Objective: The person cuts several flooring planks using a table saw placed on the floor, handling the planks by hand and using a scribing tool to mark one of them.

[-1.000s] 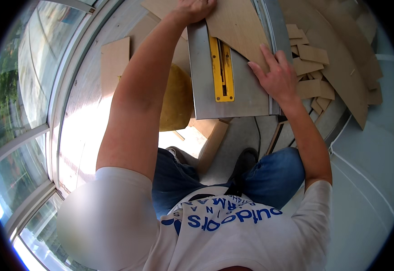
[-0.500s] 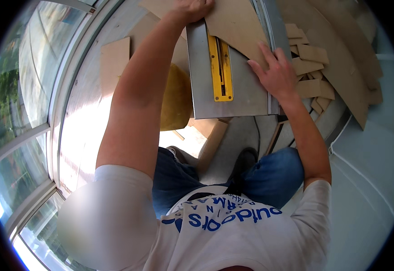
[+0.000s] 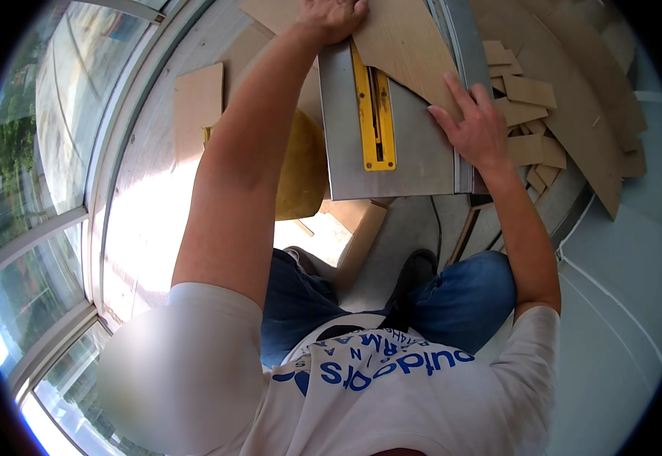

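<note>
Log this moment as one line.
left hand on plywood sheet | right hand on sheet edge | sheet on table saw

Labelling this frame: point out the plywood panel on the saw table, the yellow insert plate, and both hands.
plywood panel [image 3: 403,47], head view, bare middle of its face.
yellow insert plate [image 3: 374,114], head view, its middle, beside the slot.
left hand [image 3: 334,15], head view, back of hand.
right hand [image 3: 473,125], head view, back of hand.
</note>
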Action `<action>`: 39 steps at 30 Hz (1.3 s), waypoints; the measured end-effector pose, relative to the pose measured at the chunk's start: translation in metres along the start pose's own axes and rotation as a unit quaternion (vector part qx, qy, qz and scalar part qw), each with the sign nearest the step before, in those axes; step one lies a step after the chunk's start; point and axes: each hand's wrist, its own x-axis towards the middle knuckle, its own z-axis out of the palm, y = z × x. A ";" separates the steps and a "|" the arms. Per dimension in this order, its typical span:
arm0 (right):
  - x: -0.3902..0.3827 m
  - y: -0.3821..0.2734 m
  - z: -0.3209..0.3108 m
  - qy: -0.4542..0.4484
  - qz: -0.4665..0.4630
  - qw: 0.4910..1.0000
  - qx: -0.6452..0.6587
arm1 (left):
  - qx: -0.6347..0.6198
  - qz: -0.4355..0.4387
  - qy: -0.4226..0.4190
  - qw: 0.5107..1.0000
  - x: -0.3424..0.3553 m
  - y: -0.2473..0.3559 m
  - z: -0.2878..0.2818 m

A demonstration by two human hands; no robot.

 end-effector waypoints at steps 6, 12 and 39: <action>0.000 0.003 0.000 -0.004 -0.003 1.000 -0.002 | -0.008 -0.009 -0.009 1.000 -0.001 0.001 0.000; 0.000 0.008 0.000 -0.001 -0.004 1.000 -0.002 | -0.022 -0.019 -0.015 0.999 -0.002 0.006 -0.004; 0.006 0.024 -0.003 0.028 0.088 0.987 0.128 | -0.117 -0.083 -0.015 0.990 0.025 -0.004 0.011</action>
